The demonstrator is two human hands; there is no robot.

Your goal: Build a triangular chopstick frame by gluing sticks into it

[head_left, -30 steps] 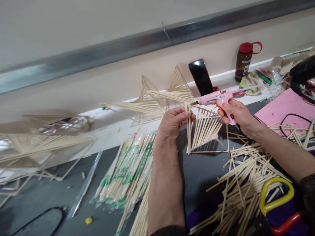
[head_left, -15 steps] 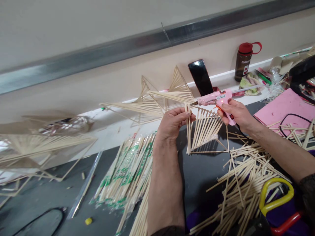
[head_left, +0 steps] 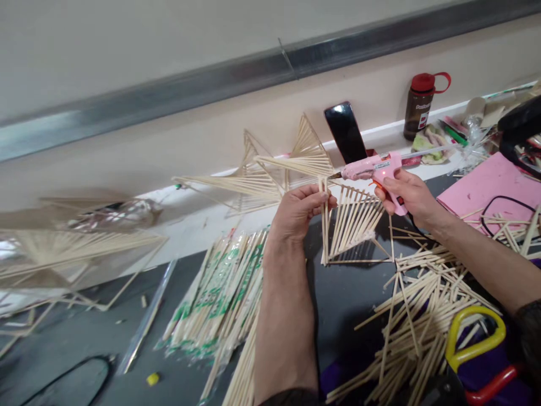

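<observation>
My left hand: clamped on upright sticks at left edge of stick frame, likely for steadiness. My right hand: wrapped around glue gun by frame's upper edge, likely for nozzle control. Loose sticks: tabletop, front-right of frame.

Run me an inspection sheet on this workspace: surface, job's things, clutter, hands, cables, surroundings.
Surface: dark tabletop, small scraps at left.
Job's things: pink glue gun, tip close to the top of the stick frame; contact unclear.
Clutter: loose sticks heaped at right; bagged sticks at left; yellow handle and red handle lower right.
Hands: left hand pinches the frame near its top; right hand grips the glue gun.
Cables: dark cord at the gun's grip; black cable lower left.
Surroundings: phone, red-lidded bottle and stick structures along the wall.
</observation>
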